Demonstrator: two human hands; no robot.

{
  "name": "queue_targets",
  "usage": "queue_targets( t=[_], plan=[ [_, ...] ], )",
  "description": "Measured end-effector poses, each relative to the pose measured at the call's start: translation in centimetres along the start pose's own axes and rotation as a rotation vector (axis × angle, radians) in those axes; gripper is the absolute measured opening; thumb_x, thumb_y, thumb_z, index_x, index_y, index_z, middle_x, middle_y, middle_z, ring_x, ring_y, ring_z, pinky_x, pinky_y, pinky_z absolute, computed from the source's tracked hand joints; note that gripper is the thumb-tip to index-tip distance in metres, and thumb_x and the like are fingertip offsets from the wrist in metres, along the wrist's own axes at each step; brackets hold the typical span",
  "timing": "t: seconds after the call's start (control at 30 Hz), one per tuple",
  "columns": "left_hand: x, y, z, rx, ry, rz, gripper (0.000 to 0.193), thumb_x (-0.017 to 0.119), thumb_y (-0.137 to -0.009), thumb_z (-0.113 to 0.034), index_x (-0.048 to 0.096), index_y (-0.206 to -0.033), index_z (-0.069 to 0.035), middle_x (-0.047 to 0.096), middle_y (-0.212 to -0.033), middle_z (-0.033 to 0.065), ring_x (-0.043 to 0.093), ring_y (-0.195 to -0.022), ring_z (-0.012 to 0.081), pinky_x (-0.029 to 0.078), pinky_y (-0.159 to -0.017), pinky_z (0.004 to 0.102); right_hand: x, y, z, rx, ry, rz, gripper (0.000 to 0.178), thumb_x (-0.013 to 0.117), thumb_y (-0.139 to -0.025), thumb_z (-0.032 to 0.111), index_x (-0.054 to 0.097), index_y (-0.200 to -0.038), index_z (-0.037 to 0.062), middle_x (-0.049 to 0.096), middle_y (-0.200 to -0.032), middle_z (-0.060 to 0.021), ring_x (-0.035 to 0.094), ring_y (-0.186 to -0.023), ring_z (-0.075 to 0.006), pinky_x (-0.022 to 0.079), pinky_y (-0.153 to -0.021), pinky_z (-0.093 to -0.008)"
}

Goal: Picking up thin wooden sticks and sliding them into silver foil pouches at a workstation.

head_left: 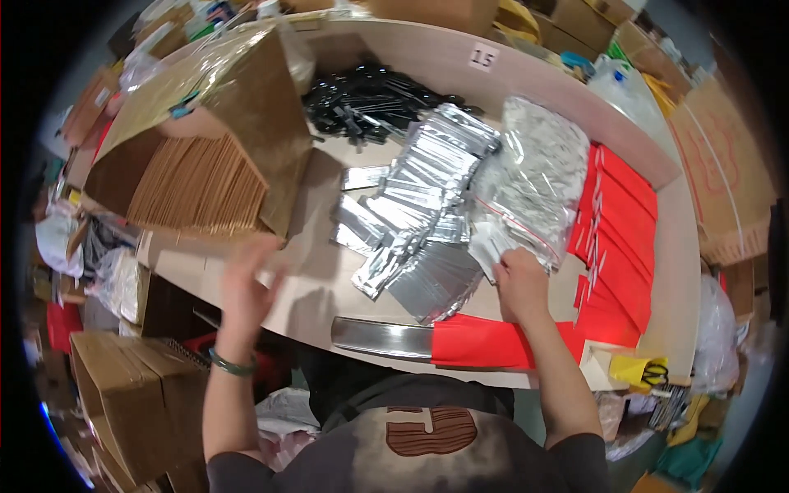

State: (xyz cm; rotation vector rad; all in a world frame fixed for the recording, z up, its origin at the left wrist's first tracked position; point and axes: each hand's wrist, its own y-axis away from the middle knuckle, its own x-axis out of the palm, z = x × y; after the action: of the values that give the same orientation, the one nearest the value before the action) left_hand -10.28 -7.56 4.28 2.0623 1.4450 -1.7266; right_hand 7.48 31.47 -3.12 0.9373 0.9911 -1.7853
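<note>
Red sleeve (483, 342) and shiny flat strip (382, 338) up front, then left hand (251, 283) blurred, fingers apart, seemingly empty, and right hand (523, 283) pinching the near end of a small white packet (488, 244) just beside the clear zip bag (542, 152). Probably light, bendy and kinda slick, so best to grab by an edge. Farther back, tangled black pile (370, 103).

- pale counter (193, 264), raised rim
- open cardboard box (289, 127), left side
- messy black pile (362, 99) out back
- silver packets (431, 160) kinda strewn mid-counter
- clear bag (542, 148) beside them
- red sleeves (629, 238), right side
</note>
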Motion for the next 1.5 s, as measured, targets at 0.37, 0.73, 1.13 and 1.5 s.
queue_targets(
  t=[0.37,0.73,1.13,1.5],
  plan=[
    [-0.8,-7.6,10.8,-0.448,-0.171,0.108,0.023,0.06,-0.08,-0.009,0.072,-0.099,-0.007,0.068,-0.088,0.0225,0.066,-0.086,0.0396,0.053,-0.074,0.0434,12.3,-10.0,16.0,-0.243,-0.105,0.089,0.011,0.061,-0.079,0.008,0.066,-0.081,-0.0011,0.058,-0.089,-0.0209,0.056,-0.091,-0.0377,0.047,-0.08,-0.0486],
    [-2.8,-5.8,6.2,-0.341,-0.062,-0.443,0.021,0.051,-0.098,-0.013,0.062,-0.106,0.004,0.064,-0.08,0.0123,0.063,-0.074,0.0236,0.048,-0.067,0.0352,5.6,-6.5,15.7,-0.2,-0.58,0.092,0.012,0.056,-0.085,0.001,0.058,-0.097,0.0019,0.055,-0.101,-0.0168,0.059,-0.088,-0.0369,0.049,-0.078,-0.0433],
    [1.3,12.6,-1.1,-0.796,0.841,0.421,0.003,0.068,-0.086,0.001,0.068,-0.089,0.002,0.068,-0.082,0.0023,0.062,-0.079,0.0078,0.05,-0.072,0.0227,-2.3,6.3,9.8,-0.361,-0.399,0.287,0.028,0.078,-0.073,0.016,0.057,-0.087,0.003,0.056,-0.125,-0.0185,0.052,-0.116,-0.0386,0.042,-0.098,-0.0491],
    [10.2,8.0,-11.7,-0.551,0.464,0.214,0.018,0.069,-0.083,0.001,0.069,-0.101,-0.002,0.061,-0.115,0.0137,0.066,-0.09,0.0272,0.053,-0.081,0.033,0.5,7.0,9.0,-0.391,-0.07,0.259,0.036,0.077,-0.071,0.015,0.058,-0.098,0.0021,0.05,-0.131,-0.0251,0.05,-0.118,-0.04,0.043,-0.098,-0.0468]
  ],
)
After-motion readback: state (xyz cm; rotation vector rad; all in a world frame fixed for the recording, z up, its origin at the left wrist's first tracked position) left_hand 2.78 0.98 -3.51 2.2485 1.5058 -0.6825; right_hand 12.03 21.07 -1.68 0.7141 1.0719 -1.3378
